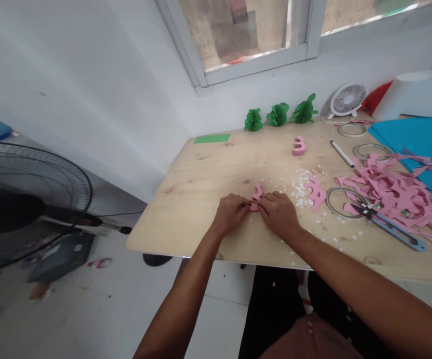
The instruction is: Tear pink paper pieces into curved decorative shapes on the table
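A small curved pink paper cutout lies on the wooden table between my hands. My left hand pinches its left side, and my right hand pinches it from the right. Fingers of both hands cover part of its middle. To the right of my right hand sits another pink cutout, with tiny white paper bits scattered around it. Farther back is a stack of similar curved pink pieces.
Blue-handled scissors, tape rings, pink scraps, a white pen and blue sheets crowd the right side. Green paper shapes, a green strip and a small fan line the back.
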{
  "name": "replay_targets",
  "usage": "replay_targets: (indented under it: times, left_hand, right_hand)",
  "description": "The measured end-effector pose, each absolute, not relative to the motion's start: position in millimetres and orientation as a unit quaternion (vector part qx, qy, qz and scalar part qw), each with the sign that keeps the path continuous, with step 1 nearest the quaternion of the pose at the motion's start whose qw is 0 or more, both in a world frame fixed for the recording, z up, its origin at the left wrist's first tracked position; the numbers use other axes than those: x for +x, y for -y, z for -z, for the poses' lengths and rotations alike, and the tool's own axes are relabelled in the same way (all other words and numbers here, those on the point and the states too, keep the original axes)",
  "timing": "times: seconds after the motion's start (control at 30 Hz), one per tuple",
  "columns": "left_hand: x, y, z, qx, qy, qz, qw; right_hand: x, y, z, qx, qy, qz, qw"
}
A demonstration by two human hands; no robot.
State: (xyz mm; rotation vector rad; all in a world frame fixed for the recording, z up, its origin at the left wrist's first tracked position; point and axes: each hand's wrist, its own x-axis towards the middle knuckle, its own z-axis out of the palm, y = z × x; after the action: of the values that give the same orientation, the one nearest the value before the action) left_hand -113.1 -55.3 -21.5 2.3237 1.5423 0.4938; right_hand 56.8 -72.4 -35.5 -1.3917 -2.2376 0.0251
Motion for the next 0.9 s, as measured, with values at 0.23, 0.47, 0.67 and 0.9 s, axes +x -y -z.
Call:
replay_targets:
  times: [0.23,0.47,0.67,0.9]
  left_hand:
    - [-110,58,24,0.819,-0.540,-0.164,0.102]
    - [-107,67,24,0.810,-0.551,-0.178,0.090]
    - [-108,69,25,0.799,-0.564,-0.181,0.104]
    - [-107,70,25,0.790,-0.564,-0.214,0.112]
  right_hand:
    - [57,71,37,-0.510,0.820,-0.008,0.259]
    - [57,71,37,-0.506,0.827,-0.001,0.246]
    - [57,72,39,-0.503,0.829,0.015,0.244]
    - [55,72,38,-0.499,0.836,0.035,0.225]
